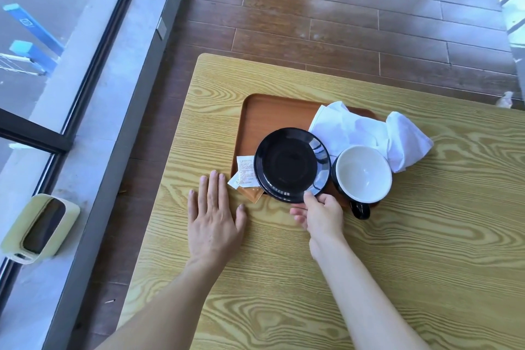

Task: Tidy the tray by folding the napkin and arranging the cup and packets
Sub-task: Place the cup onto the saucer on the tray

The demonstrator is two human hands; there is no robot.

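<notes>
A brown tray [272,113] lies on the wooden table [397,250]. A black saucer [291,163] is tilted up over the tray; my right hand [319,212] pinches its near rim. To its right stands a black cup [362,173] with a white inside, its handle toward me. A crumpled white napkin [375,133] drapes over the tray's far right corner. A white packet [245,169] and a brown packet [251,194] lie at the tray's near left corner, partly under the saucer. My left hand [214,216] rests flat on the table, fingers spread, just left of the packets.
The table's left edge [170,179] borders a wooden floor [341,8] and a window ledge [93,128]. A pale green bin [39,229] stands on the ledge at lower left. A small crumpled white object [505,99] lies past the table's far right edge.
</notes>
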